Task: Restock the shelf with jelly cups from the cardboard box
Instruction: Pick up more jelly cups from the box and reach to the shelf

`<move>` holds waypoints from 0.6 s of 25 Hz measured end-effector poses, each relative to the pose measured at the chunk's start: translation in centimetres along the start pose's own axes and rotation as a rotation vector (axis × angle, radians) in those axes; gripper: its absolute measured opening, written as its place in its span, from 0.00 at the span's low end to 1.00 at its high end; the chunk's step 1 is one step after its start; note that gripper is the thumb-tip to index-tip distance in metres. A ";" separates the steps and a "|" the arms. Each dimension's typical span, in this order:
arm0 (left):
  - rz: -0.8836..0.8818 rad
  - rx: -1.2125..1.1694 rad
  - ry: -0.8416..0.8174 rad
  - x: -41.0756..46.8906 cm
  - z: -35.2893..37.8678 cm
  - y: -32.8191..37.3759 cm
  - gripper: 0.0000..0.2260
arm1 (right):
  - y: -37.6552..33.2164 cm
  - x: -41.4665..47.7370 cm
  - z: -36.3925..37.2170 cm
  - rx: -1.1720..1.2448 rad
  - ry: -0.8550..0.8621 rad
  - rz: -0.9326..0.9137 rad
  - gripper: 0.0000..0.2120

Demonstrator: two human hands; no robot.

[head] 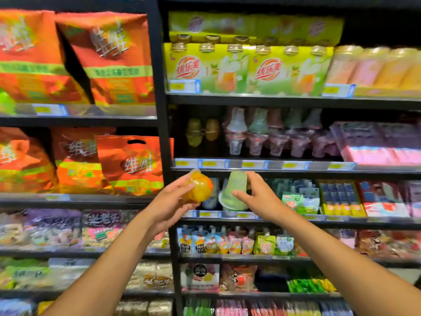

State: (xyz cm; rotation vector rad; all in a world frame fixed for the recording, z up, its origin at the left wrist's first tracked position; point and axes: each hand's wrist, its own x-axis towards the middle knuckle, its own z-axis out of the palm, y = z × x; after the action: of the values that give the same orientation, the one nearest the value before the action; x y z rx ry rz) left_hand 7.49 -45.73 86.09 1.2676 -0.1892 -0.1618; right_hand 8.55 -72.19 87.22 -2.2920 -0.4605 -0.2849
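Head view: left hand (169, 201) clamped on orange jelly cup (200, 188), right hand (257, 197) clamped on green jelly cup (234, 192), both at the shelf (296, 221) front, neither set down; cardboard box unseen; restocking looks mid-way.

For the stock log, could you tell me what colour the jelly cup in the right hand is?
Pale green jelly cup, seen in the head view.

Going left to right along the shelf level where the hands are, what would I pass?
Orange snack bags → left hand → orange jelly cup in its grip → green jelly cup → right hand gripping it → green pouches → blue and yellow packs → pink packs.
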 end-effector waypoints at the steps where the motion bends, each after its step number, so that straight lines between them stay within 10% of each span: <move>1: 0.012 0.011 0.011 0.8 1.3 0.3 0.17 | 0.5 0.1 -1.3 0.004 0.018 -0.003 0.16; 15: 0.255 0.339 -0.053 17.0 6.1 4.2 0.17 | 7.6 8.9 -13.4 -0.032 0.307 0.065 0.16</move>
State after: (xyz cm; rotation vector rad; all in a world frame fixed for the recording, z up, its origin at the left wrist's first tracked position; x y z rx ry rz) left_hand 22.70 -53.97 92.74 1.5623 -0.4355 0.0597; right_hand 18.86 -84.70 94.47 -2.2379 -0.2253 -0.6043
